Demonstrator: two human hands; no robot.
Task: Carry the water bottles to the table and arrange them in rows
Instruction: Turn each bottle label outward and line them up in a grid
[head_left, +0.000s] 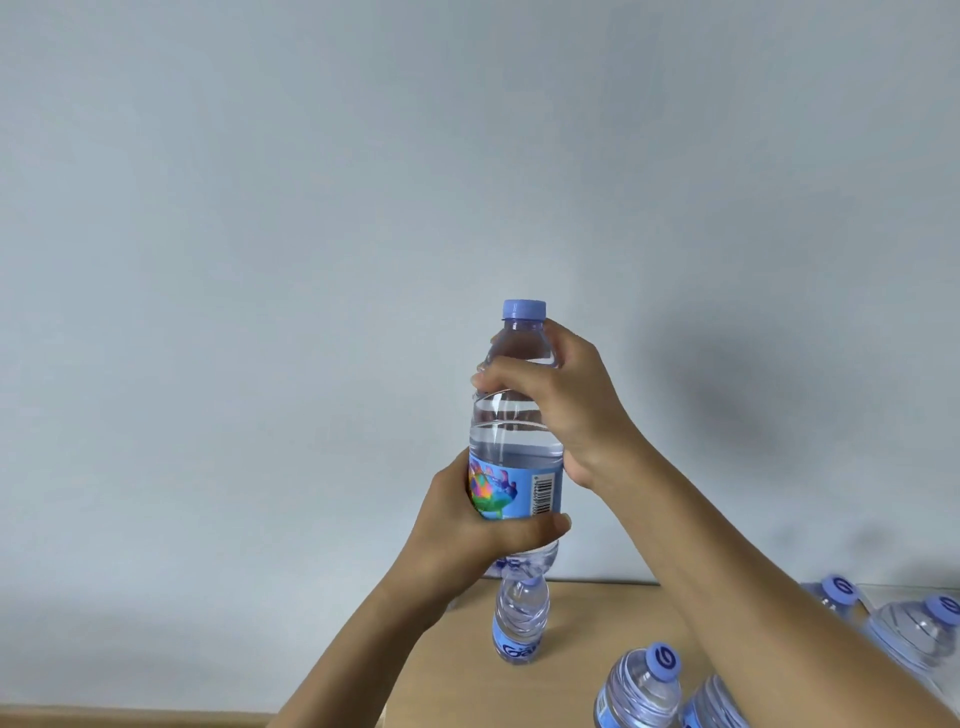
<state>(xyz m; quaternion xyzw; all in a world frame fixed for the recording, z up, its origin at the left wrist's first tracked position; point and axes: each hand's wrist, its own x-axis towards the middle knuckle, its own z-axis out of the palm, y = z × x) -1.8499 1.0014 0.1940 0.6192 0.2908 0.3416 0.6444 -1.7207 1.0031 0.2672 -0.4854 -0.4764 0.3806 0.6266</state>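
I hold one clear water bottle (517, 431) upright in the air in front of a pale wall; it has a blue cap and a blue label. My right hand (561, 400) grips its shoulder just under the cap. My left hand (467, 530) grips its lower part around the label. Below it, on the wooden table (597, 623), stands another bottle (519, 623), its cap hidden behind the held bottle. Several more bottles stand at the lower right, among them one near the front edge (641, 691) and one at the far right (919, 629).
The pale blue-grey wall (363, 208) fills most of the view right behind the table. A strip of wooden surface (130, 717) shows at the bottom left. My right forearm crosses over the bottles at the right.
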